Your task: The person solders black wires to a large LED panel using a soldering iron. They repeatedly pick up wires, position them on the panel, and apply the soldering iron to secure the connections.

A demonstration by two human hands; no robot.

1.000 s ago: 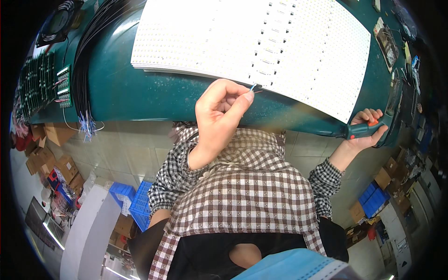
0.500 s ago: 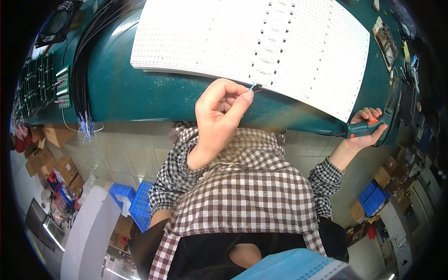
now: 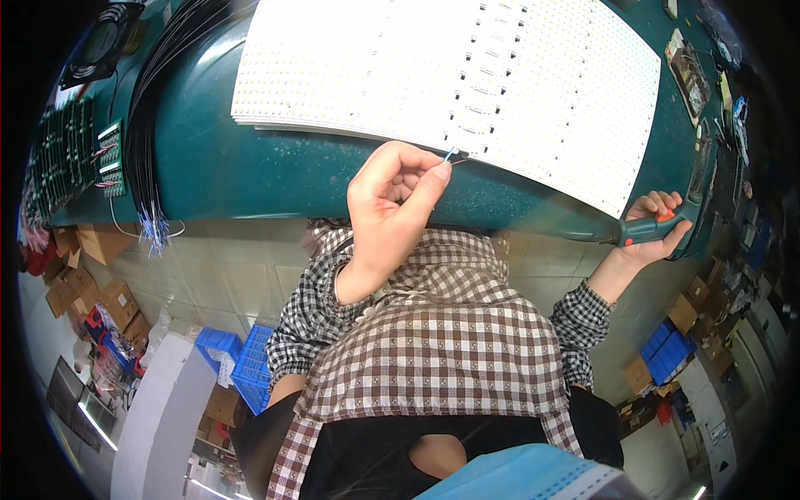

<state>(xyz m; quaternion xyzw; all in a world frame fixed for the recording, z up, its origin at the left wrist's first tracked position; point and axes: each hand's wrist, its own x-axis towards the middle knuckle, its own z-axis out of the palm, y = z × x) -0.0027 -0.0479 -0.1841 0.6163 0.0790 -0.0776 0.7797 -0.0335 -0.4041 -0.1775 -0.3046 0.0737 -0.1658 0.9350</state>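
My left hand [image 3: 390,208] is closed at the near edge of a white LED board [image 3: 567,125], pinching a thin wire [image 3: 451,155] between thumb and forefinger. The wire has a blue strand and a brownish one, and its blue end touches or nearly touches the board's edge beside a small dark connector. Off to the right, my right hand [image 3: 654,225] grips a green soldering gun [image 3: 640,232] with orange-red buttons. Its front end points left, below the board's right corner; the fine tip is hard to make out. More white boards lie stacked underneath.
A bundle of black wires [image 3: 143,142] hangs over the table edge at left, beside green circuit boards [image 3: 110,158] and a black fan [image 3: 104,37]. Tools and scraps [image 3: 690,75] line the right side of the green table [image 3: 250,171]. Blue crates [image 3: 252,367] stand below.
Both hands stay almost still, the left still pinching the wire at the board edge. The left hand has shifted very slightly left.
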